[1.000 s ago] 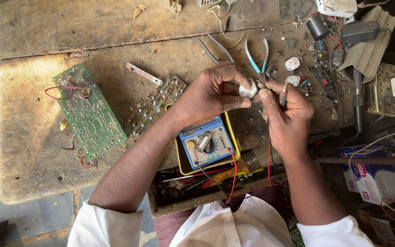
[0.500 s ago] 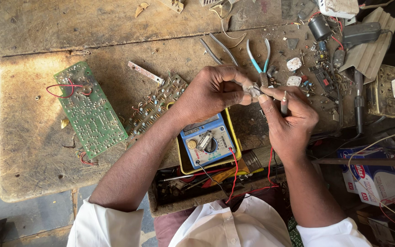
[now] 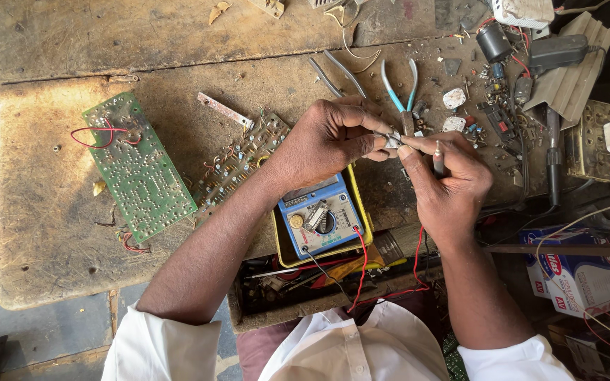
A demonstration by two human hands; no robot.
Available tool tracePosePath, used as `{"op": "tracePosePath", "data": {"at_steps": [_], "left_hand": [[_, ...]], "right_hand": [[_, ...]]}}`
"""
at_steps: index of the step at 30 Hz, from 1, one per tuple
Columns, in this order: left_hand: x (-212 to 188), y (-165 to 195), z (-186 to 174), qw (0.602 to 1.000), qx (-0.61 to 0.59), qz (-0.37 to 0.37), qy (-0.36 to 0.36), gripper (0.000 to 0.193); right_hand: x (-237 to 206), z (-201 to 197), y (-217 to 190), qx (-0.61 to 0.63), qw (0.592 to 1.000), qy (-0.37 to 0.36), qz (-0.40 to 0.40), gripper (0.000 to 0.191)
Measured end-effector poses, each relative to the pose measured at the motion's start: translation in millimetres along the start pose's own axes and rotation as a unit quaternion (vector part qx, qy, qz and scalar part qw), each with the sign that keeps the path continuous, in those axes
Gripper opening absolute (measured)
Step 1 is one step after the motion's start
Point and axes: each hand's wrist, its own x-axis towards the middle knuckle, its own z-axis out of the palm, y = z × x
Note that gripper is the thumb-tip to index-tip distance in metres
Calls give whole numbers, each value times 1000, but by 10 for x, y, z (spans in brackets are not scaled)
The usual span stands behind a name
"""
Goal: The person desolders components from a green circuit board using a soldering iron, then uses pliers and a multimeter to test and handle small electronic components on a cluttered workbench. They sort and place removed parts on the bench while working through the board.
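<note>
My left hand (image 3: 330, 141) pinches a tiny metal part (image 3: 392, 138), maybe a screw. Right hand (image 3: 450, 180) grips a probe (image 3: 438, 159) w/ red wire. Meter (image 3: 321, 217) at 6 o'clock.

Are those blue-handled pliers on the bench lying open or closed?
Open. The blue-handled pliers lie flat on the wooden bench, their two handles spread apart; the left hand hides the jaws.

My left hand (image 3: 330, 141) and right hand (image 3: 450, 187) meet fingertip to fingertip, both curled in tight pinches, forearms bare and angling inward from rolled white sleeves below.
</note>
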Motion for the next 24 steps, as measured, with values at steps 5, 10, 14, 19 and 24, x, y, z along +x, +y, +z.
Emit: {"op": "tracePosePath", "data": {"at_steps": [5,10,14,19,24], "left_hand": [[-5,12,-6,1000,12,2,-8,14],[-2,-1,-7,999,40,33,-5,14],[-5,-22,-18,997,52,50,-10,14],[6,-39,-26,998,49,43,-8,13],[8,-52,-21,999,23,32,-6,13]], "right_hand": [[6,8,4,2,1000,-7,-12,12],[3,18,3,-7,1000,-4,-7,12],[-7,25,6,0,1000,-3,6,12],[-8,19,43,-4,1000,14,14,17],[-4,-80,56,142,989,-40,26,34]]}}
